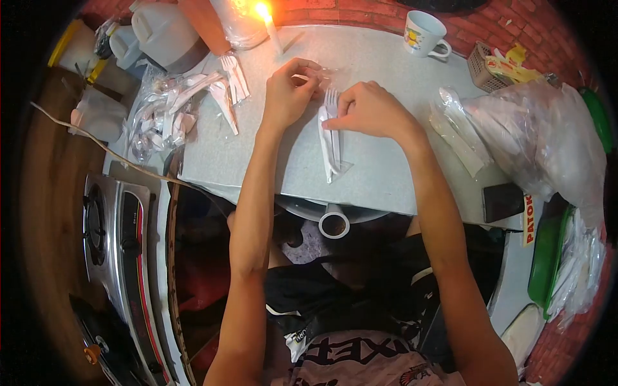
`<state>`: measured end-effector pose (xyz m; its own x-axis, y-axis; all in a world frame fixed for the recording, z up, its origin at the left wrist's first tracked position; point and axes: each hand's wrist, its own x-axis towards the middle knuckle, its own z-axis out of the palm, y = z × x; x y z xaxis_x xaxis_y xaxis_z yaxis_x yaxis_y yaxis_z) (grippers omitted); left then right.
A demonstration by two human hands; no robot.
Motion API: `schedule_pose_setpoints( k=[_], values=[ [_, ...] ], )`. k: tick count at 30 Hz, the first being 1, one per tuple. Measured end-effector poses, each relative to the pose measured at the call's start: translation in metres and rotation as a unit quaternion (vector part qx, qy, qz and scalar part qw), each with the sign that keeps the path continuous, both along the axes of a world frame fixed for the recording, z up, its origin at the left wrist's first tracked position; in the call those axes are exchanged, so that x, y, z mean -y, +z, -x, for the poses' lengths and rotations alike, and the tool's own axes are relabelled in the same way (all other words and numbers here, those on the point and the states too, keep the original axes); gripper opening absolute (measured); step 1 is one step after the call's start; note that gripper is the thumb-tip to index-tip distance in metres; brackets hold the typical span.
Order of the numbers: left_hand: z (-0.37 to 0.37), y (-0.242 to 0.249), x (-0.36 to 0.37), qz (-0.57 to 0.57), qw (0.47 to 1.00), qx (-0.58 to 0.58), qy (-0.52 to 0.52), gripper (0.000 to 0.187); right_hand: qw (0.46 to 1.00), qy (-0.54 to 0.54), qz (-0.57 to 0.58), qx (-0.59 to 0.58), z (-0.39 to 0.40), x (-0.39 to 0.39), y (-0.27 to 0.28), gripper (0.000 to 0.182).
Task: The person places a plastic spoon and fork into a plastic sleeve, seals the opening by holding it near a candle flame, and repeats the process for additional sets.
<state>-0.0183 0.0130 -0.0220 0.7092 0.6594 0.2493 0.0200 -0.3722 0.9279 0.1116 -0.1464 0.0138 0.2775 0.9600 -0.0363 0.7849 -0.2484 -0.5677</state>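
Observation:
A white plastic fork [331, 103] lies with a rolled white napkin [325, 145] in a slim clear sleeve on the grey table [219, 157]. My right hand [373, 110] is closed over the fork's upper part, thumb across the packet. My left hand [293, 91] is closed in a pinch near the packet's top end, at a crinkled piece of clear plastic [331, 76]. Beyond my left hand stands a lit candle [274, 35]. Left of that hand lie wrapped cutlery packets [235, 78], beside a pile of more white packets [174, 112].
Jugs [167, 38] stand at the back left, above a gas stove [119, 238]. A mug [425, 33] and a small basket [481, 65] stand at the back right. A large plastic bag [534, 128] and a dark box [503, 203] lie on the right.

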Motion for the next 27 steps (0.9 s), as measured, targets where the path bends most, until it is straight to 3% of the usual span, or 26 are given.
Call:
schedule_pose_setpoints(
  k=[4, 7, 9, 10, 12, 15, 27],
  values=[
    [-0.002, 0.000, 0.002, -0.011, 0.999, 0.039, 0.006, 0.031, 0.999, -0.026, 0.023, -0.015, 0.006, -0.002, 0.004, 0.034],
    [-0.007, 0.000, 0.004, 0.034, 0.995, 0.055, 0.077, 0.043, 0.996, -0.070, -0.031, -0.039, -0.002, -0.004, -0.003, 0.030],
    [-0.010, -0.006, -0.002, 0.013, 0.985, 0.133, 0.110, 0.051, 0.983, -0.109, -0.125, -0.081, -0.008, -0.006, -0.005, 0.028],
    [-0.010, -0.005, -0.004, 0.011, 0.985, 0.135, 0.108, 0.051, 0.983, -0.110, -0.128, -0.080, -0.009, -0.006, -0.005, 0.028],
    [-0.005, -0.002, -0.001, 0.192, 0.977, 0.088, -0.034, 0.046, 0.971, -0.125, -0.180, -0.097, -0.011, -0.006, -0.004, 0.026],
    [-0.005, 0.005, 0.010, 0.200, 0.971, 0.034, -0.124, 0.040, 0.959, -0.134, -0.203, -0.146, -0.008, -0.008, -0.003, 0.025],
    [-0.008, 0.008, 0.015, 0.208, 0.971, 0.057, -0.103, 0.031, 0.946, -0.162, -0.266, -0.087, 0.003, -0.022, -0.021, 0.023]
  ],
)
